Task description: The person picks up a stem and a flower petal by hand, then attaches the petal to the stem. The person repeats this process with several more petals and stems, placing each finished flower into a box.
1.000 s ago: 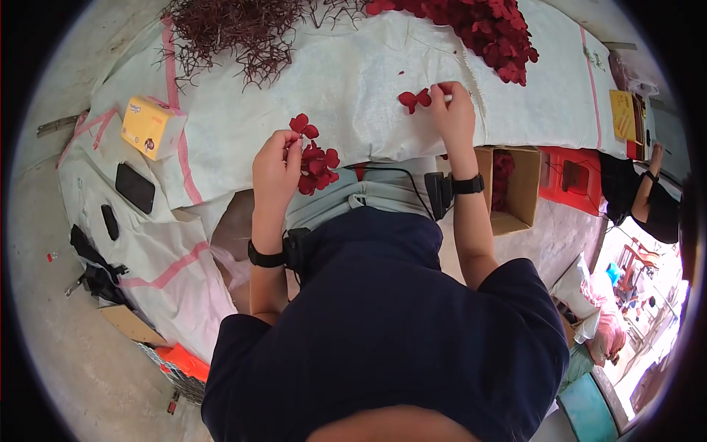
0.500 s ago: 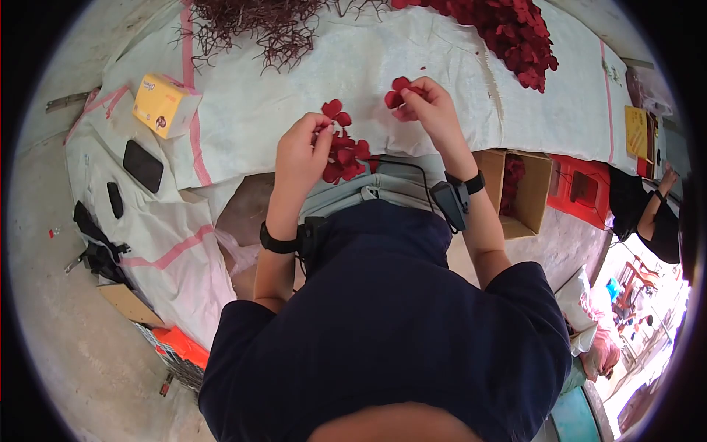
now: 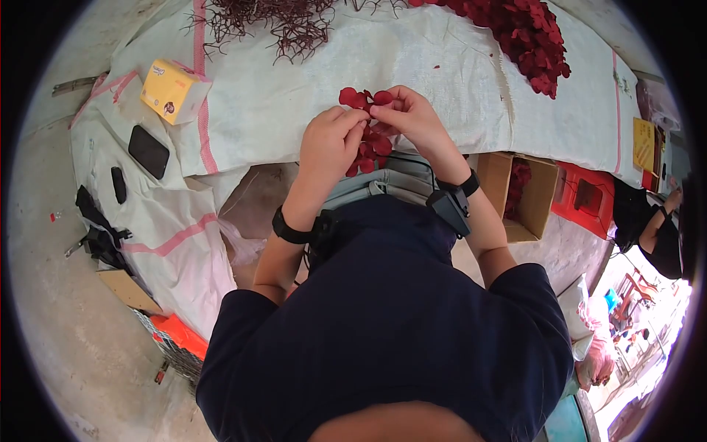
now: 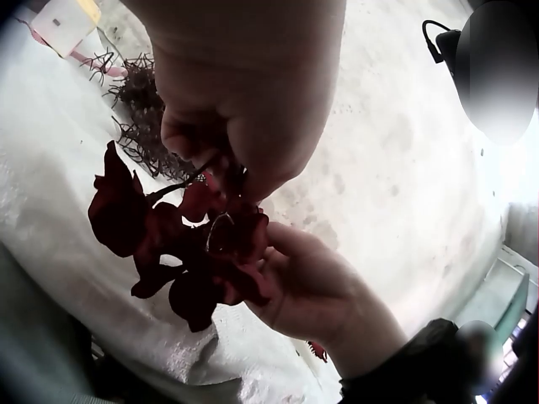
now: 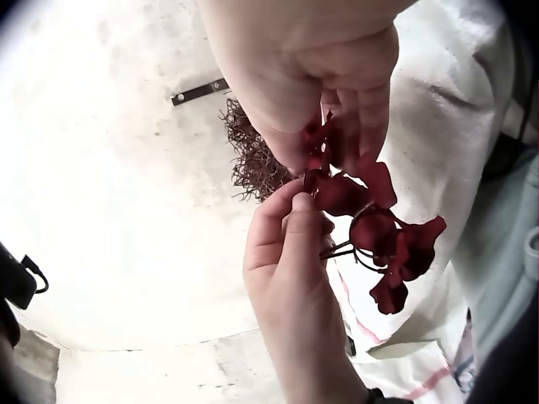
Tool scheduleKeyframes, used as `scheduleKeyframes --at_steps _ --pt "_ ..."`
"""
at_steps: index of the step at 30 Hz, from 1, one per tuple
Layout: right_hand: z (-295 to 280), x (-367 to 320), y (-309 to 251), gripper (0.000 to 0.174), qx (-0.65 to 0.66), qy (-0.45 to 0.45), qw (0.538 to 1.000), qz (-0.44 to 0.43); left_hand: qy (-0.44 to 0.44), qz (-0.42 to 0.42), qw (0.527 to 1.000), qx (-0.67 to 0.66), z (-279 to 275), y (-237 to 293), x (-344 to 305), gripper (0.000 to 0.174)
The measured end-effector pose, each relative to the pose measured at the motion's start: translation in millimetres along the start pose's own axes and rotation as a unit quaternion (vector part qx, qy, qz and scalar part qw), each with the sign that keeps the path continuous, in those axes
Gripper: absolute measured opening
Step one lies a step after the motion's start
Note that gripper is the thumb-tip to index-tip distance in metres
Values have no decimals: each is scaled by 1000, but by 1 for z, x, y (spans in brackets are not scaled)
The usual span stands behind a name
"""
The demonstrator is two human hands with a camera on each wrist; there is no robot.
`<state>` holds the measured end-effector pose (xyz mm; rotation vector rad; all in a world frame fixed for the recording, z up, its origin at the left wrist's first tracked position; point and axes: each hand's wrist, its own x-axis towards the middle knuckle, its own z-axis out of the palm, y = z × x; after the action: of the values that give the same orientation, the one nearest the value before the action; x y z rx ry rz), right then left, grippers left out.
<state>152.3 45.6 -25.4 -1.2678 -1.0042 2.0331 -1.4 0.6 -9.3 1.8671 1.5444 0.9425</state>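
Observation:
My left hand point(image 3: 330, 147) pinches a dark branching stem point(image 5: 337, 249) that carries red cloth petals point(image 3: 375, 149), some of them hanging below the fingers. My right hand point(image 3: 418, 121) meets it from the other side and pinches a red petal piece point(image 3: 382, 97) by the stem. In the right wrist view the left thumb and forefinger point(image 5: 290, 231) hold the stem right at the right fingertips. The left wrist view shows petals point(image 4: 189, 295) spread below both hands. Fingers hide the spot where petal and stem meet.
White woven sheeting point(image 3: 412, 51) covers the work surface. A tangle of brown stems point(image 3: 294, 26) lies at the back left, a heap of red petals point(image 3: 530, 51) at the back right. To the left are a yellow tissue pack point(image 3: 173, 90) and phone point(image 3: 149, 152); a cardboard box point(image 3: 541, 199) stands right.
My right hand has picked up red petals from the sheet and carried them left to the stem. My left hand, still holding the stem, has shifted right, and the two hands now meet.

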Motion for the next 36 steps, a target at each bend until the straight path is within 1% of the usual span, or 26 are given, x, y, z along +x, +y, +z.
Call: scheduleKeyframes --at_steps 4,6,11,14,15,18,19,20,22,23,24,27,30,31,32,34,36 --pt "-4 1 5 18 1 -10 1000 -7 -12 -7 1000 1 1 1 0 7" --pt "-3 -1 6 21 27 -5 999 -21 -6 -33 999 -20 1 -1 -1 9" --pt "-2 -3 8 23 38 -18 999 -12 -17 -71 996 -46 -1 -3 0 11" --pt "2 -6 3 24 5 -61 998 -19 -14 -49 998 -26 0 -3 0 11" --pt "3 -5 5 24 6 -62 998 -18 -13 -37 999 -17 1 -3 0 11" --pt "6 -1 15 23 5 -61 994 -85 -16 -38 999 -2 1 -5 -2 10" --pt "5 -1 15 23 5 -62 994 -85 -17 -38 999 7 1 -6 -3 10" --pt "4 -1 15 22 21 -49 997 -62 -17 -39 999 7 1 -7 -3 10" --pt "2 -2 12 19 51 -23 998 -16 1 -53 998 -36 1 -8 -4 9" --pt "3 -2 12 19 52 -24 998 -15 9 -60 996 -58 1 -8 -5 9" --pt "3 -2 12 17 53 -13 998 -22 9 -61 996 -58 1 -8 -5 9" --pt "5 -3 13 13 57 10 998 -35 17 -105 982 -154 0 -5 -6 7" --pt "13 -4 15 9 38 17 993 -108 29 -98 985 -142 0 -2 -5 7" --pt "16 -5 14 9 38 17 993 -108 36 -94 985 -137 0 0 -4 7" --pt "19 -7 12 9 19 28 991 -127 36 -95 985 -137 0 2 -4 7" --pt "24 -10 9 10 -21 50 985 -164 53 -117 981 -145 0 6 -4 6" --pt "27 -11 8 9 -8 50 985 -162 61 -128 979 -149 0 7 -4 6"
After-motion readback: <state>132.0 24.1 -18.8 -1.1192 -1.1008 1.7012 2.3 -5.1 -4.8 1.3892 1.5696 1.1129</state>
